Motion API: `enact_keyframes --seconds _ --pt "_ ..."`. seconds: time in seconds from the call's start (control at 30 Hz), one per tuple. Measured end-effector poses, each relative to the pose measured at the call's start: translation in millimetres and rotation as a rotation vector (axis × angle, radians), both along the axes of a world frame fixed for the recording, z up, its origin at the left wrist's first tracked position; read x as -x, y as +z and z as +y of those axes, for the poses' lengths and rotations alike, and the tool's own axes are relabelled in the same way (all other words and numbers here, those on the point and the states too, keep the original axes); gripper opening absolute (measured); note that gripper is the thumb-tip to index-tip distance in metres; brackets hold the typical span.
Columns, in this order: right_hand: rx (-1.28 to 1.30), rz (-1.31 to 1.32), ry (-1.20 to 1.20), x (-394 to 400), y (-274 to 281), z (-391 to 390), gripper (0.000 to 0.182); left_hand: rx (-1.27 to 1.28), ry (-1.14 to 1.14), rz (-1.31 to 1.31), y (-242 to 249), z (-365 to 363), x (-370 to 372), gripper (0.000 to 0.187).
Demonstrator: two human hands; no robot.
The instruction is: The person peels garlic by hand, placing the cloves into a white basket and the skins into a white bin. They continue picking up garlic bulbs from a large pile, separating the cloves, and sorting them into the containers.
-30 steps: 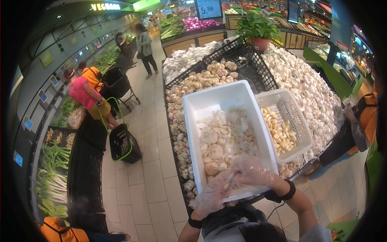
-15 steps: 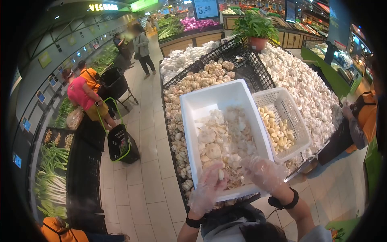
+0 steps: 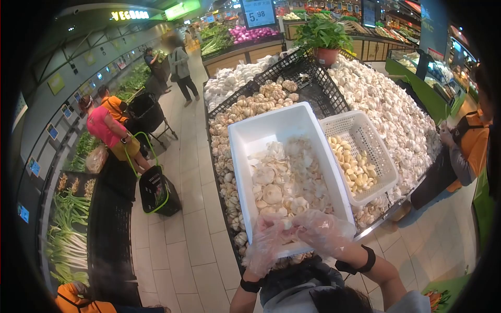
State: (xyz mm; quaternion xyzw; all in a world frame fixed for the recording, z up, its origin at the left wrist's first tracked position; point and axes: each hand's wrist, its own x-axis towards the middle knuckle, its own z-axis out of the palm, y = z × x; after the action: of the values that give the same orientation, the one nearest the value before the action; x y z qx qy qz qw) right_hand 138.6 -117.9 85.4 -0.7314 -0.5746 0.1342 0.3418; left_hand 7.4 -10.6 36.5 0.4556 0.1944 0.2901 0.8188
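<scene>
My left hand (image 3: 264, 241), in a clear plastic glove, is closed with a pale garlic clove (image 3: 287, 224) at its fingertips. My right hand (image 3: 322, 230), gloved the same way, meets it there with its fingers pinched at the clove. Both hands are over the near end of a white foam box (image 3: 237, 156). Inside the box lie loose garlic skins (image 3: 305, 164) and garlic bulbs (image 3: 272, 193). Right of the box, a white perforated basket (image 3: 383, 156) holds peeled garlic cloves (image 3: 355, 169).
Whole garlic bulbs (image 3: 383, 99) are heaped around box and basket. Behind them are a black crate (image 3: 308, 78) and a potted plant (image 3: 326, 56). A person in an orange vest (image 3: 472, 141) stands at right. Shoppers and a wheeled basket (image 3: 160, 190) occupy the left aisle.
My right hand has moved left to meet my left hand at the clove. The fingers of both hands are now together, where they were apart before. The view has shifted slightly.
</scene>
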Motion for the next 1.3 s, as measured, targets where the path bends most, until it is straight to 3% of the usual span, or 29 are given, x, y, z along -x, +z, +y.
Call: enact_keyframes --seconds 0.07,0.13,0.27,0.33,0.47,0.53,0.63,0.87,0.93,1.03,1.17,1.23,1.3 --pt "0.033 -0.007 0.001 0 -3 -1 0.020 0.039 0.002 -0.002 1 0 1 0.015" --pt "-0.144 -0.053 0.000 -1 -15 -3 0.018 -0.789 0.035 0.198 10 0 5 0.017" --pt "-0.122 -0.308 0.049 -4 -18 -3 0.017 -0.604 0.010 0.295 2 1 7 0.016" --pt "-0.150 -0.378 0.139 -7 -25 -1 0.017 -0.056 -0.077 0.092 2 2 6 0.012" --pt "-0.122 -0.352 0.247 -7 -22 1 0.018 -0.146 -0.055 0.123 7 3 6 0.011" --pt "0.005 -0.418 0.313 -6 -11 2 0.019 0.079 -0.078 0.095 5 8 6 0.009" --pt "-0.151 -0.249 0.355 -5 -21 5 0.019 -0.039 -0.109 0.149 2 10 11 0.010" --pt "-0.111 -0.399 0.369 -9 -21 4 0.019 0.016 -0.087 0.153 11 -2 11 0.015" --pt "0.016 0.018 0.080 -8 -23 7 0.012 0.036 -0.137 0.157 9 -2 8 0.017" --pt "0.070 -0.008 0.000 -10 -27 6 0.010 -0.129 -0.222 0.167 -1 4 12 0.020" --pt "0.038 -0.040 0.046 -9 -24 6 0.010 -0.018 -0.251 0.196 11 4 16 0.024" --pt "0.048 0.046 0.016 -5 -15 5 0.010 -0.309 -0.253 0.122 22 -4 12 0.024" --pt "0.081 0.142 0.011 -6 -14 9 0.010 -0.227 -0.209 0.125 19 -8 12 0.023"
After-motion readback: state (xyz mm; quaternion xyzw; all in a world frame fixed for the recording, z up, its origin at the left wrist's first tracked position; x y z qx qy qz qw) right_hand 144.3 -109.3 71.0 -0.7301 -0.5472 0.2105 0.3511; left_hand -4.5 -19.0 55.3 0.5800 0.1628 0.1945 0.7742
